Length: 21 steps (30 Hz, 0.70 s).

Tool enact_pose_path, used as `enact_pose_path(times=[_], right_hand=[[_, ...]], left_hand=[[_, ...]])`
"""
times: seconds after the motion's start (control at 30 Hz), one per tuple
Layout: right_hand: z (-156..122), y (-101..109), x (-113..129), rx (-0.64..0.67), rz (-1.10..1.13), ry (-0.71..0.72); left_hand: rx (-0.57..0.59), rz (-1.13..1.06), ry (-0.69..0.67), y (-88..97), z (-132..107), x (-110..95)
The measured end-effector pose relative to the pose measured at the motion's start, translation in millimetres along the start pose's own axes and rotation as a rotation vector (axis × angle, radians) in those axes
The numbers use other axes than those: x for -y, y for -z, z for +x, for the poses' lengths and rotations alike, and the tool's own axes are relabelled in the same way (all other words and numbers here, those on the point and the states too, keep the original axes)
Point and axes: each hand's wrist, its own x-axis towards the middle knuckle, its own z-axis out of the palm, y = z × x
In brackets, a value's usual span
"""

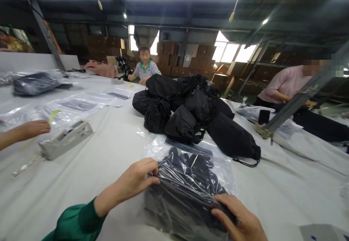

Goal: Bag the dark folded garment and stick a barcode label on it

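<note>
A clear plastic bag [188,201] with dark folded goods inside lies in front of me. Finger-like rounded black shapes [188,162] show through its far part. My left hand [133,181], in a green sleeve, pinches the bag at its left side between thumb and fingers. On the right, my right hand [237,215] grips the same bag, thumb below and fingers above. Just beyond the bag is a heap of black drawstring bags [188,106]. One longer black drawstring bag [231,137] lies at the heap's right, its cord loose on the table.
At the left, another person's hand [29,130] is near a grey tape dispenser [67,139]. Plastic sleeves [79,104] and a wrapped dark pack [35,83] lie on the white-covered table [114,131]. A slanted metal post [294,104] stands at right. Two people work farther off.
</note>
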Motion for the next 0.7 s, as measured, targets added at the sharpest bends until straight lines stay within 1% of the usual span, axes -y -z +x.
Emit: enact_pose_path(times=[0.1,0.17,0.23,0.4,0.5,0.63,0.7], right_hand=[[-2,-1,-3,0.01,-0.001,-0.023],[-3,-1,-5,0.007,0.009,-0.037],[-3,-1,-5,0.023,0.02,-0.055],[0,3,-7,0.042,0.058,-0.121],[2,5,-6,0.073,0.076,-0.189],[5,5,-3,0.137,0.122,-0.281],[4,13,-2,0.171,0.152,-0.348]], left_hand=[[0.013,-0.093,-0.05,1.3,-1,7],[0.023,-0.126,-0.035,2.4,-2,9],[0.024,-0.157,0.007,2.8,-2,11],[-0.016,-0.235,0.153,0.8,-1,12],[-0.018,-0.336,0.188,0.2,0,12],[-0.003,-0.486,0.27,-0.4,2,16],[0.009,-0.505,0.295,-1.2,4,18]])
